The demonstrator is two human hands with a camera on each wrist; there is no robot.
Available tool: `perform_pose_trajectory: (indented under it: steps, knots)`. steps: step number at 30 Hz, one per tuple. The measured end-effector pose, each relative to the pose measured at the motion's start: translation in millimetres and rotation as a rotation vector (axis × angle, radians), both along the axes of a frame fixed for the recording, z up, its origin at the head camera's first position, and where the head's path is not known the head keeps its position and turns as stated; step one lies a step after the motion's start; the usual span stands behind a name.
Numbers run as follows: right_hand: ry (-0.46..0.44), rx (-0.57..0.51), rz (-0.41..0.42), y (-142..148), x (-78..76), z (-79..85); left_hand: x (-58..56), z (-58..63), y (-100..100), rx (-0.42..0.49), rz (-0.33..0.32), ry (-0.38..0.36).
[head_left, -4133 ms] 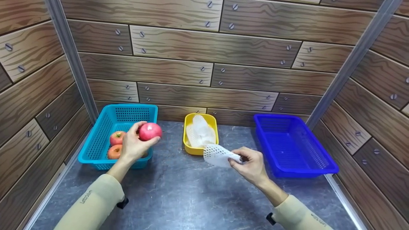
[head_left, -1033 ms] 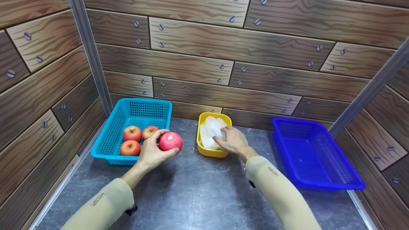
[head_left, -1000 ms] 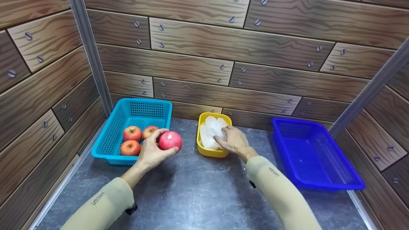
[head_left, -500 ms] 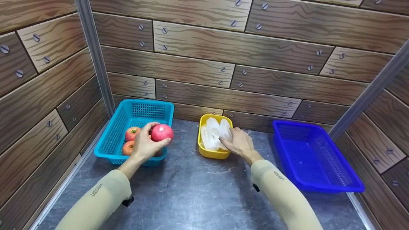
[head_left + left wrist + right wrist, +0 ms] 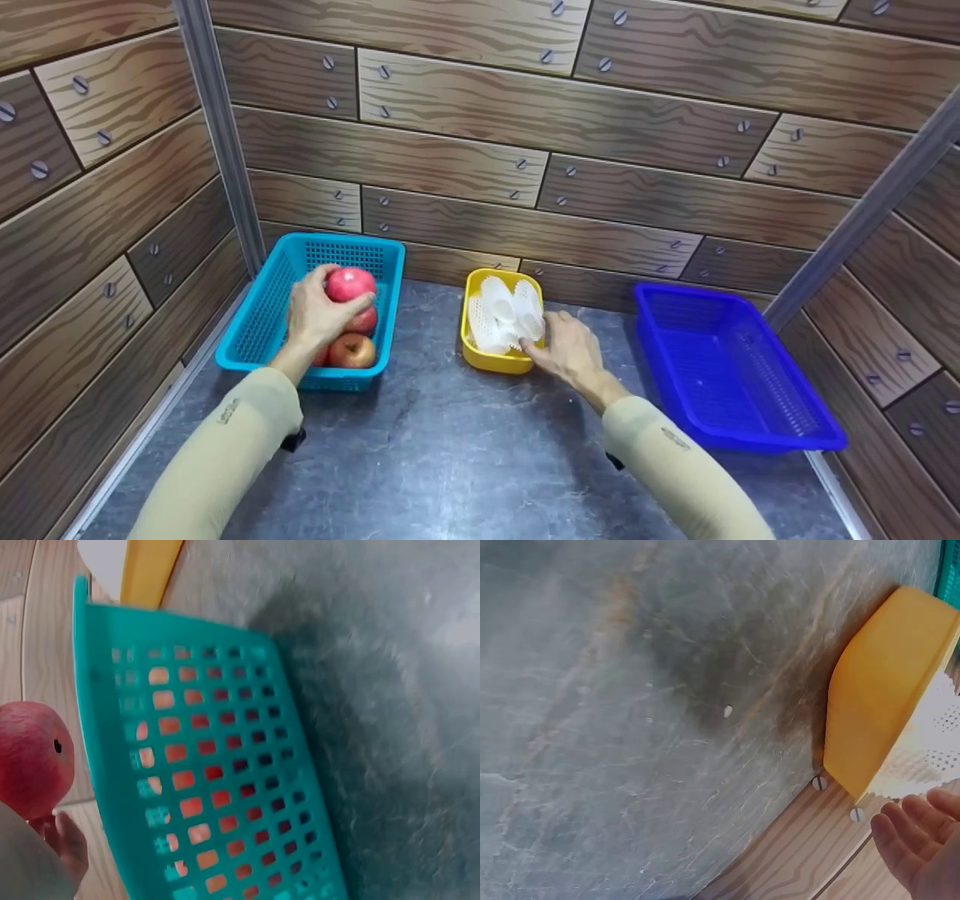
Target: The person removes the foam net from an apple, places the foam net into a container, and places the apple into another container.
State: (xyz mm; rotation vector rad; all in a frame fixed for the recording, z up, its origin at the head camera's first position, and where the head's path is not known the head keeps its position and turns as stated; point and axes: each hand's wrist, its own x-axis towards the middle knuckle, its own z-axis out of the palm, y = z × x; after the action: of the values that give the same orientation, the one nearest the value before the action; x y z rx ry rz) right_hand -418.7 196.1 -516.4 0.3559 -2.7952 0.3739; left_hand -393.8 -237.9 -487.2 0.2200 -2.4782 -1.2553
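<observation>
Over the teal basket (image 5: 247,330), my left hand (image 5: 309,311) grips a shiny red apple (image 5: 351,284) between thumb and fingers. Below it in the basket lie several more apples (image 5: 352,351), partly covered by the hand. The left wrist view shows the held apple (image 5: 34,757) above the basket's rim, a small dark spot on its skin. At the right edge of a small yellow basket (image 5: 496,364), my right hand (image 5: 570,346) hovers with loosely bent fingers and nothing in its grasp. White foam fruit nets (image 5: 496,298) fill the yellow basket; one thumb tip is close to them.
A deep blue basket (image 5: 757,437) stands at the right, with nothing seen inside it. Wood-patterned panels (image 5: 450,135) wall in the back and both sides of the grey marbled tabletop (image 5: 450,450).
Earlier my right hand held a foam net, then placed it among the others; now it has drawn back slightly to the right. My left hand has carried the apple left over the teal basket.
</observation>
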Motion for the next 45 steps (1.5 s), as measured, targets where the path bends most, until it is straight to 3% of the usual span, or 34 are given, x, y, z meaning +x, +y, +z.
perform_pose_trajectory:
  steps: [5, 12, 18, 22, 30, 38, 45]
  knots:
    - [0.037, -0.021, 0.027, 6, 16.7, -7.5, -12.1, 9.2, -11, -0.006, 0.044, -0.063]
    - [0.049, -0.025, 0.101, 11, 39.9, -16.2, -29.8, 18.8, -24, -0.016, 0.031, -0.136]
    - [0.062, 0.005, 0.154, 14, 59.1, -22.3, -50.9, 20.7, -33, -0.08, 0.02, -0.167]
    - [0.078, 0.008, 0.18, 19, 72.2, -26.1, -65.5, 20.6, -38, -0.122, 0.013, -0.2]
    - [0.029, 0.016, 0.169, 32, 97.6, -35.5, -82.8, 16.4, -45, -0.156, 0.01, -0.367]
    - [0.072, 0.013, 0.197, 44, 111.3, -45.5, -103.7, 23.9, -38, -0.274, -0.087, -0.402]
    - [0.084, 0.015, 0.214, 46, 117.4, -49.8, -122.9, 11.6, -36, -0.251, -0.098, -0.472]
